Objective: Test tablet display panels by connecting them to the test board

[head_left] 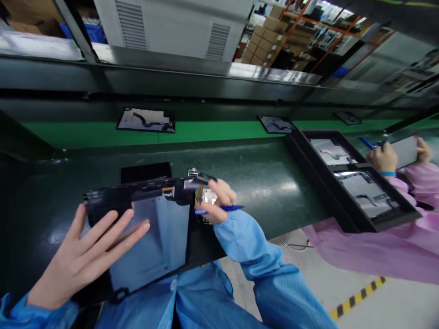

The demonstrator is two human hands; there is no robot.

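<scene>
A flat black-framed panel [157,233] with a grey metal back lies on the dark green bench in front of me. My left hand [85,256] rests flat on its left part, fingers stretched out and spread. My right hand [216,201] is at the panel's upper right corner, fingers pinched around a blue pen-like tool [222,209] and touching a small shiny part [207,196] by a flex cable. Both my sleeves are blue.
A black tray [356,187] holding two similar panels sits to the right. A co-worker in pink sleeves works there, one hand [382,157] by the tray. More panels [146,119] lie on the green conveyor strip behind. A small black pad [146,172] sits beyond my panel.
</scene>
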